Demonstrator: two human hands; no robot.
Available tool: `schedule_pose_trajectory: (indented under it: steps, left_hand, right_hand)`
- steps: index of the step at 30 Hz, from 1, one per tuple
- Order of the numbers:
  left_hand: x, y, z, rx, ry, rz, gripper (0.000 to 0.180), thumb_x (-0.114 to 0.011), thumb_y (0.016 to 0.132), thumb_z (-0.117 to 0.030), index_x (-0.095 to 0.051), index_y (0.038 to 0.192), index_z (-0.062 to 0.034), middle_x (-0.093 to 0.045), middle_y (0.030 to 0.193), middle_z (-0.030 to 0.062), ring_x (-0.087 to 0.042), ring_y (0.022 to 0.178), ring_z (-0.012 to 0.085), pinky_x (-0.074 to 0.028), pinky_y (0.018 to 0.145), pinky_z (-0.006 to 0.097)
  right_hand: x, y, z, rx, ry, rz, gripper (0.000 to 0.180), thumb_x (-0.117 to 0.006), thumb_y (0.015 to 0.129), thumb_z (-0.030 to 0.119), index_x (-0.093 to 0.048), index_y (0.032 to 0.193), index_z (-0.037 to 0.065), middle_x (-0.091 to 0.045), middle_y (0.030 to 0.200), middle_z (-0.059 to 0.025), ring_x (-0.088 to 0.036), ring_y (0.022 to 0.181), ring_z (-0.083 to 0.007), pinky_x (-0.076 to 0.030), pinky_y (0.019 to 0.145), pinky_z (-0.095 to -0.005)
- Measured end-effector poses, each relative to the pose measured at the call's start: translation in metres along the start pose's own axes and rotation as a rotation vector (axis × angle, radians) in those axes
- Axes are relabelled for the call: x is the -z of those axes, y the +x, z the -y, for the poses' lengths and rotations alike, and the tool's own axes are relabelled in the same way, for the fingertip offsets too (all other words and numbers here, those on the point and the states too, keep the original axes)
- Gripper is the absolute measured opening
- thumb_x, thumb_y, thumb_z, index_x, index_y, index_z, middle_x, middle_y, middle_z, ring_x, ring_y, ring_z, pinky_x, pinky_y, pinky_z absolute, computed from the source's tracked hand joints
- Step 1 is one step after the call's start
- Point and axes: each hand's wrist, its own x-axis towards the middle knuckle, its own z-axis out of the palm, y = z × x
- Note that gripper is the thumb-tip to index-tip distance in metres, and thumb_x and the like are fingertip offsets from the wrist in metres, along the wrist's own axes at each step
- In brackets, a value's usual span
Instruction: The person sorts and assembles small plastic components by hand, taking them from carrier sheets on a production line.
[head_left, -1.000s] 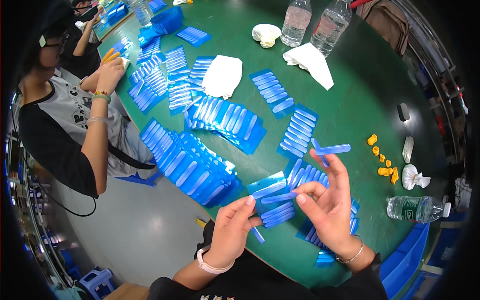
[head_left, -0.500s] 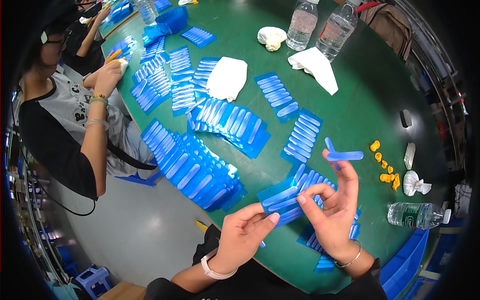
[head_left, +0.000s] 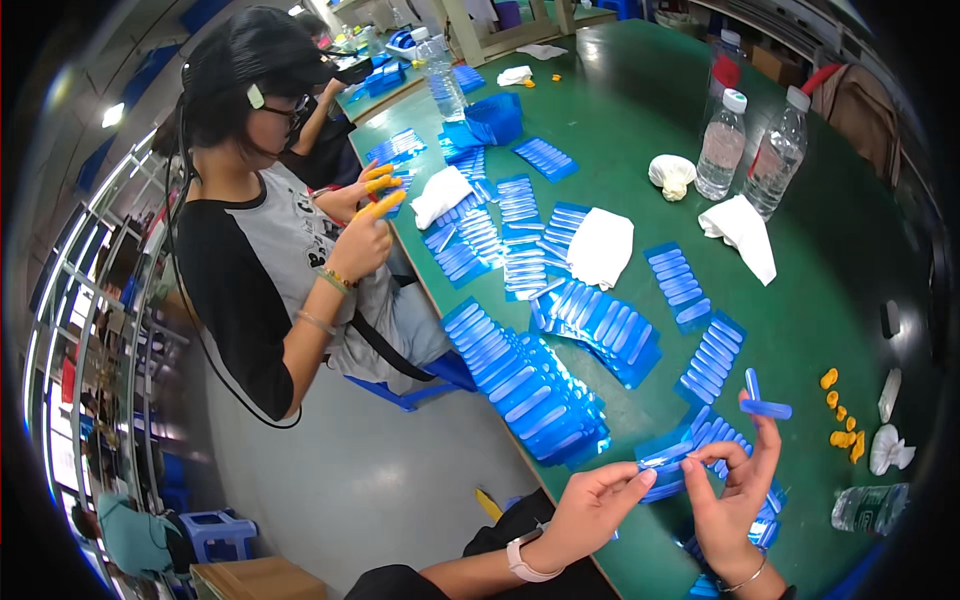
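Between my two hands is a small blue film sheet [head_left: 664, 451] with long, glossy blue strips on it. My left hand [head_left: 597, 508] pinches its near left edge between thumb and fingers. My right hand [head_left: 732, 492] has its thumb and index finger closed at the right end of a strip on that sheet; whether the strip is loose from the film I cannot tell. Two loose blue strips [head_left: 768, 409] cling crosswise to a raised fingertip of the same hand. Under and beyond my hands lie more strip-covered sheets [head_left: 722, 432], partly hidden by the right hand.
A thick stack of blue sheets [head_left: 525, 385] lies along the table edge, with a fanned pile [head_left: 600, 325] beyond. White cloths [head_left: 601, 248], water bottles [head_left: 722, 145] and yellow finger cots [head_left: 843, 438] rest on the green table [head_left: 640, 130]. A co-worker [head_left: 265, 240] sits at left.
The view has swung left and up, so the scene sits further right and lower. My hands keep their pinch, and the held sheet is tilted more edge-on.
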Motion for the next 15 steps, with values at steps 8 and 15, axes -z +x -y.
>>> schedule_pose_trajectory:
  steps: [8, 15]
  left_hand:
    - [-0.003, -0.004, -0.007, -0.018, 0.054, -0.080, 0.022, -0.058, 0.091, -0.018, -0.063, 0.102, 0.0007, -0.047, 0.065, -0.0095, -0.036, 0.055, -0.0025, -0.026, 0.046, 0.016]
    - [-0.002, 0.000, -0.009, -0.069, 0.171, -0.041, 0.014, -0.061, 0.088, -0.012, -0.065, 0.089, 0.0019, -0.051, 0.067, -0.0061, -0.040, 0.059, -0.0003, -0.031, 0.049, 0.017]
  right_hand:
    - [0.013, -0.003, 0.010, 0.456, -0.504, 0.102, 0.088, -0.069, 0.069, -0.003, -0.015, 0.139, 0.000, -0.019, 0.145, -0.0217, -0.054, 0.103, -0.0240, -0.047, 0.084, -0.0300]
    - [0.016, 0.008, 0.005, -0.161, 0.183, 0.206, 0.094, -0.071, 0.069, -0.009, -0.011, 0.140, 0.006, -0.024, 0.142, -0.0226, -0.061, 0.089, -0.0144, -0.048, 0.082, -0.0262]
